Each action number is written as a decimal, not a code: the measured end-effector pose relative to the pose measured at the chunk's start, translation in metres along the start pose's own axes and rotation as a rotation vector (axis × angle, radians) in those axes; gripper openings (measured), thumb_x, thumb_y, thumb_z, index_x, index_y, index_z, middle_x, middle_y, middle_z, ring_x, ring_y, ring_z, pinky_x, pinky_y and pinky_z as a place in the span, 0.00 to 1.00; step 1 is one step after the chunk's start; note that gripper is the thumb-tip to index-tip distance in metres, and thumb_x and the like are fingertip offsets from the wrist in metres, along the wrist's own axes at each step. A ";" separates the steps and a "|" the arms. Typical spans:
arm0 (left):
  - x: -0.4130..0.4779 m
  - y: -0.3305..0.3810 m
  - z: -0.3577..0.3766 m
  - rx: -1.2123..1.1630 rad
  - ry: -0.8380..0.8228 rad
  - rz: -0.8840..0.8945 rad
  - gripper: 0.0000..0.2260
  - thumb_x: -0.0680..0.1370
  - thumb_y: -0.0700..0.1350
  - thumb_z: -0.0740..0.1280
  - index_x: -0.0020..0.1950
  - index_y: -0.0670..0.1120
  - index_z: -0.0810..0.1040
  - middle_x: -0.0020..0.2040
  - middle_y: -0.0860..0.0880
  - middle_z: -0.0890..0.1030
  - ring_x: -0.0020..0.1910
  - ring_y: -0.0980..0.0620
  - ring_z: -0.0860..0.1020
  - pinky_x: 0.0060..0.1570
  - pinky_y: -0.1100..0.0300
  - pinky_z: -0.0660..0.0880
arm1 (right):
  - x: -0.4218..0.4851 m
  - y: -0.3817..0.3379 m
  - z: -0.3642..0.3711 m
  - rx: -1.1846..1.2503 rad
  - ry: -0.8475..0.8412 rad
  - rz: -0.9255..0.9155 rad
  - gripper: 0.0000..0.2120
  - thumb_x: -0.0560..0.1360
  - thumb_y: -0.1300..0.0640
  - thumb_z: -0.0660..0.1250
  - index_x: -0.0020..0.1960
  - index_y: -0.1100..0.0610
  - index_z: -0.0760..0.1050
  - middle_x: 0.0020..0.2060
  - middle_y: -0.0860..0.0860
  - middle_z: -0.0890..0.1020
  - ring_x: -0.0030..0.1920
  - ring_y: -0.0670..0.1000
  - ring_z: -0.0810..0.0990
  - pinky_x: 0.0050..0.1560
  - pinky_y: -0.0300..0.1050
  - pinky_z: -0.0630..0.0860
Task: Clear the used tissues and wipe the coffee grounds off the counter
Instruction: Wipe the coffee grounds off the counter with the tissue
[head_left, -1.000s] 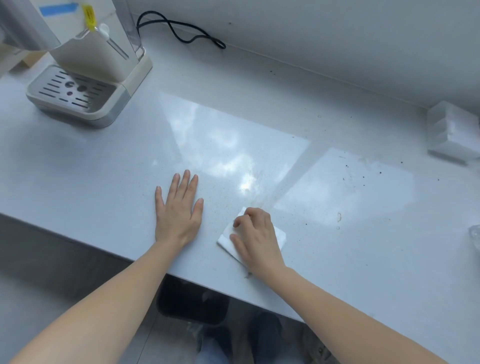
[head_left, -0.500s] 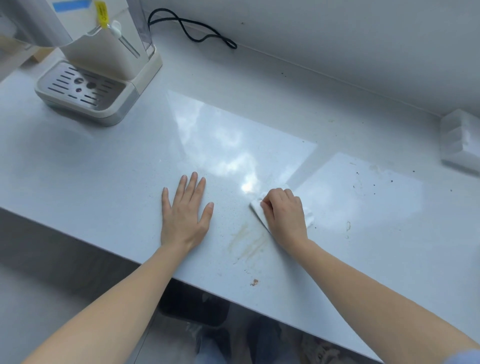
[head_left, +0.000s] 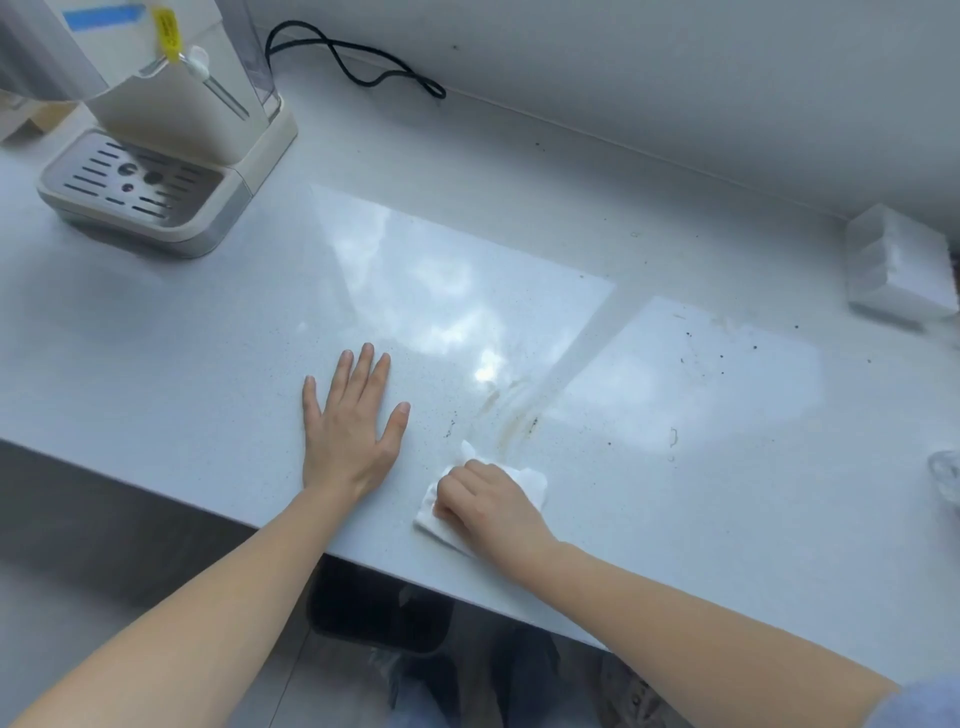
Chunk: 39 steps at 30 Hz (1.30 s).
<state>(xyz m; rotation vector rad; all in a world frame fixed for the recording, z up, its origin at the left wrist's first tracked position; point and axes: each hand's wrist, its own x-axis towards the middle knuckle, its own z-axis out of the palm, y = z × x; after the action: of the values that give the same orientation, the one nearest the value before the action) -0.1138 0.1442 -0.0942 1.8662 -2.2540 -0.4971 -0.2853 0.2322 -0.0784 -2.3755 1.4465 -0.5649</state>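
My right hand (head_left: 485, 501) presses a folded white tissue (head_left: 532, 480) flat onto the pale grey counter (head_left: 208, 374), close to its front edge. A brownish smear of wet coffee grounds (head_left: 511, 415) runs away from the tissue toward the back. Loose dark coffee specks (head_left: 719, 353) dot the counter further right. My left hand (head_left: 350, 426) lies flat on the counter with fingers spread, just left of the tissue, holding nothing.
A cream coffee machine (head_left: 171, 119) with a drip tray stands at the back left, its black cable (head_left: 363, 67) along the wall. A white tissue box (head_left: 901, 270) sits at the right. A clear glass object (head_left: 948, 475) shows at the right edge. A dark bin (head_left: 379, 610) stands under the counter.
My right hand has pulled the tissue back toward the front edge after pushing it away, leaving a brown smear. My left hand has stayed flat in place.
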 end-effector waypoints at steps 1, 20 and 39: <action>0.000 0.000 0.000 0.001 0.001 0.000 0.32 0.75 0.62 0.42 0.78 0.52 0.52 0.79 0.55 0.50 0.77 0.56 0.45 0.74 0.45 0.39 | -0.007 -0.005 0.002 0.003 -0.005 -0.017 0.11 0.68 0.68 0.73 0.34 0.60 0.72 0.30 0.53 0.74 0.31 0.54 0.72 0.31 0.45 0.68; -0.001 0.000 -0.001 -0.010 0.002 0.013 0.31 0.76 0.60 0.42 0.78 0.51 0.53 0.79 0.53 0.51 0.78 0.55 0.45 0.75 0.45 0.39 | -0.037 0.031 -0.034 -0.154 0.151 0.633 0.13 0.71 0.68 0.66 0.33 0.59 0.66 0.24 0.53 0.68 0.25 0.54 0.67 0.24 0.46 0.61; 0.000 -0.004 -0.001 -0.128 0.036 0.030 0.31 0.76 0.61 0.41 0.76 0.51 0.58 0.79 0.54 0.55 0.78 0.55 0.48 0.75 0.45 0.40 | 0.035 -0.039 0.024 -0.066 -0.007 0.293 0.10 0.71 0.62 0.68 0.38 0.56 0.66 0.27 0.51 0.71 0.29 0.51 0.62 0.25 0.42 0.58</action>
<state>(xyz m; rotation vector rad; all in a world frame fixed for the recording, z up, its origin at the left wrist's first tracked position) -0.1097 0.1435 -0.0947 1.7633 -2.1690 -0.5835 -0.2294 0.2195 -0.0757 -2.1521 1.7929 -0.4385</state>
